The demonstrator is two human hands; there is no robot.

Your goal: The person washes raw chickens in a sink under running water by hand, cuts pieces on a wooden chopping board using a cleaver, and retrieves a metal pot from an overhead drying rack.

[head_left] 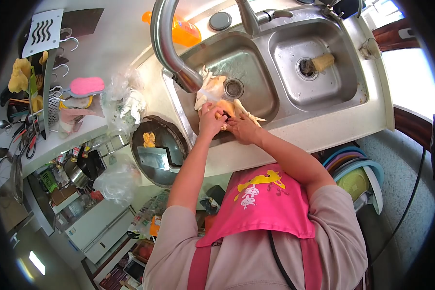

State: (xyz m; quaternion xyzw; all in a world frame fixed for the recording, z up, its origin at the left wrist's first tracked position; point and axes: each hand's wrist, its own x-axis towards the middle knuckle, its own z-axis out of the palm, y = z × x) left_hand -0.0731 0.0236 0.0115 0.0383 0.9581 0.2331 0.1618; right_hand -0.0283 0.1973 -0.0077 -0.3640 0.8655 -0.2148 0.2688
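A pale plucked chicken (213, 88) lies in the left basin of the steel sink (261, 63), below the tap (191, 79), with its feet pointing to the lower right. My left hand (211, 121) grips the near end of the bird, fingers bent over its edge. Close beside it, my right hand (244, 129) holds the same end near the legs. Between the hands a dark opening shows in the chicken; my fingertips there are partly hidden. On the round chopping board (150, 124) to the left rest a cleaver (152, 157) and a yellow lump (149, 139).
An orange bottle (186, 31) lies behind the sink. A tan cylindrical scrubber (323, 62) sits by the right basin's drain. A glass (370, 48) stands at the right edge. Plastic bags (125, 99) and a pink sponge (87, 86) are on the left. Stacked basins (353, 179) stand below right.
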